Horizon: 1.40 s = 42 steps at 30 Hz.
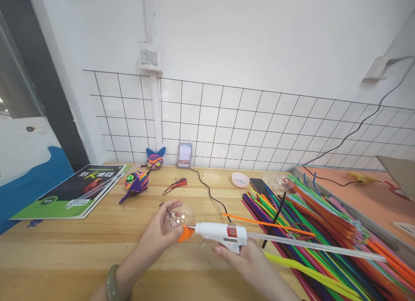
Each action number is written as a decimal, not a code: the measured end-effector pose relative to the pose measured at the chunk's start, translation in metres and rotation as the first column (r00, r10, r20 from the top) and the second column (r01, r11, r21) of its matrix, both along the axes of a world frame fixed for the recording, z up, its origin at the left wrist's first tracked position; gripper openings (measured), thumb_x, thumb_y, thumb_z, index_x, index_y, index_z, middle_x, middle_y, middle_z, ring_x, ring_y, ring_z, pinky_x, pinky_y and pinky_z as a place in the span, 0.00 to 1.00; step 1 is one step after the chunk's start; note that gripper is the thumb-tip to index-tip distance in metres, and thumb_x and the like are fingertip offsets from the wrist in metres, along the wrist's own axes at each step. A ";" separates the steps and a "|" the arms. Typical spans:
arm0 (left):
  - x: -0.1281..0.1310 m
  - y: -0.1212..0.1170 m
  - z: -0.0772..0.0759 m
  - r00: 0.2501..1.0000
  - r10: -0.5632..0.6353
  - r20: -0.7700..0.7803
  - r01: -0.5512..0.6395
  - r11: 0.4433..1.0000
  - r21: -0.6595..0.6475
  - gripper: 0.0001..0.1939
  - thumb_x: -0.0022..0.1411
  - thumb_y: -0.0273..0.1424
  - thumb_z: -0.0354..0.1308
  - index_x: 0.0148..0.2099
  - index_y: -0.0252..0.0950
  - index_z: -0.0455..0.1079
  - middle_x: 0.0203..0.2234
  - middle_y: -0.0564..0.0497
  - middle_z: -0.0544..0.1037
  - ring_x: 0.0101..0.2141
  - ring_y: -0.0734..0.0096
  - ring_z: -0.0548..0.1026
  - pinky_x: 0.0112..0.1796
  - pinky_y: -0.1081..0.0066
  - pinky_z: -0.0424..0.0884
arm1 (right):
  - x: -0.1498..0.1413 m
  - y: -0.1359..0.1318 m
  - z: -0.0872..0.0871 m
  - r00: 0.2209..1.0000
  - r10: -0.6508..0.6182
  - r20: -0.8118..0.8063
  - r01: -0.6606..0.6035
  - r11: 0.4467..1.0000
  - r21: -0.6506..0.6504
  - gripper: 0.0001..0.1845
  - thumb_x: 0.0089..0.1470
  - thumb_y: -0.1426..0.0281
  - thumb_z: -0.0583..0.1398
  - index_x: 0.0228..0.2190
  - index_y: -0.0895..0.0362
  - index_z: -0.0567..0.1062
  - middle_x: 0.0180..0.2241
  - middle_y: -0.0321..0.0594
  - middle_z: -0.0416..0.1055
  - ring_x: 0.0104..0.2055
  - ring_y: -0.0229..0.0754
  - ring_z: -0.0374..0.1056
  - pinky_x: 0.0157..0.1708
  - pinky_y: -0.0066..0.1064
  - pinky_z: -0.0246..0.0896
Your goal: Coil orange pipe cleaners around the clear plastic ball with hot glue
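My left hand (164,229) is closed around a clear plastic ball (182,214). On the ball's lower side, by my thumb, sits a small orange piece (186,234), which looks like pipe cleaner. My right hand (241,257) grips the handle of a white hot glue gun (215,232). Its metal nozzle points left and reaches the orange piece; whether it touches is too small to tell. A long translucent glue stick (317,245) sticks out of the gun's rear. Just behind the gun lies a single orange pipe cleaner (269,223).
Piles of coloured pipe cleaners (324,223) cover the right side. Behind them are a phone (258,185), a pink bowl (240,180) and clear plastic shells (278,182). Two striped pipe-cleaner figures (136,182) stand back left beside a book (71,190). A black cord (209,192) crosses the table.
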<state>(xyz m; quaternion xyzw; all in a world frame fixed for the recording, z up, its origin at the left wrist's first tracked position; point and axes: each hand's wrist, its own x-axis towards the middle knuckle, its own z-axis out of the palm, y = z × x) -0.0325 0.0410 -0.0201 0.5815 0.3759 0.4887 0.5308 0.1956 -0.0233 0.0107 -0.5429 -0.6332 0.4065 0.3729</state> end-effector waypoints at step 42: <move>0.001 -0.002 0.000 0.999 0.030 0.020 -0.030 0.999 -0.017 0.31 0.49 0.40 0.66 0.53 0.38 0.62 0.53 0.37 0.68 0.51 0.51 0.69 0.49 0.57 0.67 | -0.002 0.000 0.007 0.998 0.018 -0.067 -0.016 1.000 0.022 0.15 0.51 0.64 0.61 0.41 0.57 0.77 0.40 0.42 0.79 0.43 0.51 0.73 0.45 0.37 0.67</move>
